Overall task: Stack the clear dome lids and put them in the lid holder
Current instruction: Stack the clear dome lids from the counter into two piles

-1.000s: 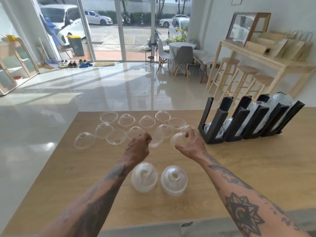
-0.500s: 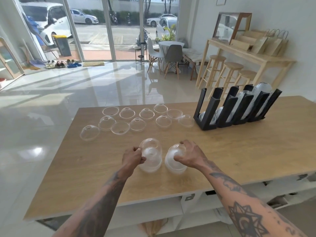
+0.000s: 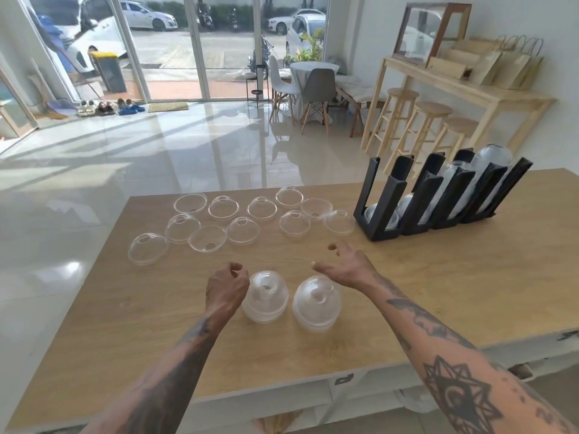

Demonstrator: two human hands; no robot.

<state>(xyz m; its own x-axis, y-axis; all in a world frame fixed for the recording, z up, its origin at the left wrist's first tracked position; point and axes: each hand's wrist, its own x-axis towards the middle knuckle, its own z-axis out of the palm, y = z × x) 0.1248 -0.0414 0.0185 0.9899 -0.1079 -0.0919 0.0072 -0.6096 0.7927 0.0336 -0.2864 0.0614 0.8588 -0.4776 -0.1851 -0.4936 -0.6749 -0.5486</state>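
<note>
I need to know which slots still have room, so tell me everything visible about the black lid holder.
The lid holder is a black, matte, plastic-looking rack of angled channels leaning back, standing on the wooden table at its far right. The channels hold stacks of clear dome lids, taller toward the right, shorter on the left. Neither hand touches it.

No readable text, label, brand or number showed anywhere; a small dark mark on the table's (image 3: 438, 308) front edge was too blurred to read.
</note>
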